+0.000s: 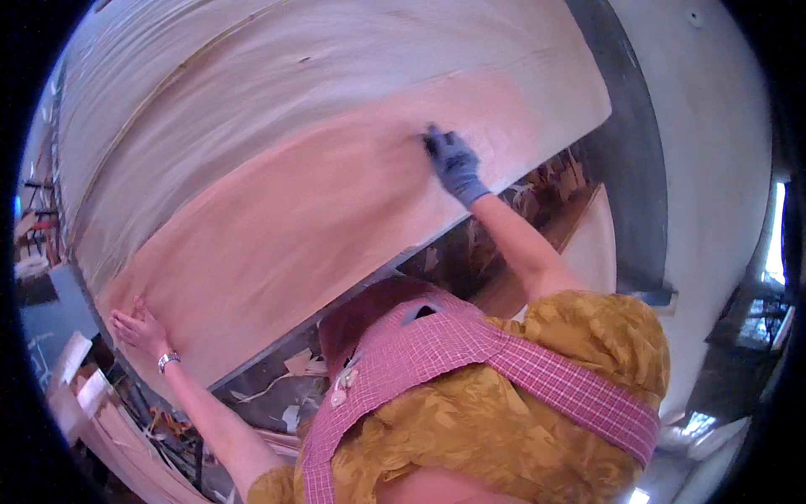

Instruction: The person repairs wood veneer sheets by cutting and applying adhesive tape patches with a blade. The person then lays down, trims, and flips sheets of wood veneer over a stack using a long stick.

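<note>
A large thin sheet of pinkish wood veneer point(277, 227) lies on top of a paler stack of similar sheets point(252, 76). My left hand point(134, 326) is bare, with a wristwatch, and rests flat with fingers spread on the sheet's near left corner. My right hand point(453, 161), in a blue-grey glove, reaches out to the middle right of the sheet with its fingertips bunched down on the surface. Whether that hand pinches something is hidden by its back. My yellow top and pink checked apron point(470, 370) fill the lower middle of the view.
The stack's near edge point(369, 277) runs diagonally in front of me. Below it lie wood scraps and veneer offcuts point(285, 386) on a dark floor. More boards lean at the lower left point(84, 395). A dark strip point(630, 143) and a pale wall point(714, 168) stand to the right.
</note>
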Demonstrator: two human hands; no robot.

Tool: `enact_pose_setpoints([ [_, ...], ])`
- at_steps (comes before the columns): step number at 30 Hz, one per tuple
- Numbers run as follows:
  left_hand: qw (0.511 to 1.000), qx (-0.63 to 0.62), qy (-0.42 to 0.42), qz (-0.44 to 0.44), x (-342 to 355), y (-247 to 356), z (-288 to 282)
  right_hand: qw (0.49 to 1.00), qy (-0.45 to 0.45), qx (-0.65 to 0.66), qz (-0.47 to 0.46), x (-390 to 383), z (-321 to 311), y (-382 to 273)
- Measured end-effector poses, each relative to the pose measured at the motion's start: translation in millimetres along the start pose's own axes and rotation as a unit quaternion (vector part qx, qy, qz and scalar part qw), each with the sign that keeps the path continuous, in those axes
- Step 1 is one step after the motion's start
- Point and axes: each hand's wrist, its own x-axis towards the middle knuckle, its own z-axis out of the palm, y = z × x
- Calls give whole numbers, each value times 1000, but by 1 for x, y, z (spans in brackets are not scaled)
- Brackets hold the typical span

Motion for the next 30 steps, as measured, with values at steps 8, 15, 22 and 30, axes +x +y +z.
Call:
enact_pose_setpoints([
  [8, 992, -110, 57, -13, 1, -7, -3, 975, -10, 167, 149, -15, -3, 7],
  [15, 995, -92, -1, -27, 6, -4, -14, 814, -44, 134, 563, -68, -6, 92],
  [22, 999, -49, 10, -12, 10, -25, 15, 690, 109, 418, 581, -57, 11, 105],
  [30, 998, -62, 15, 13, 11, -20, 12, 620, 277, 482, 554, -85, 3, 96],
])
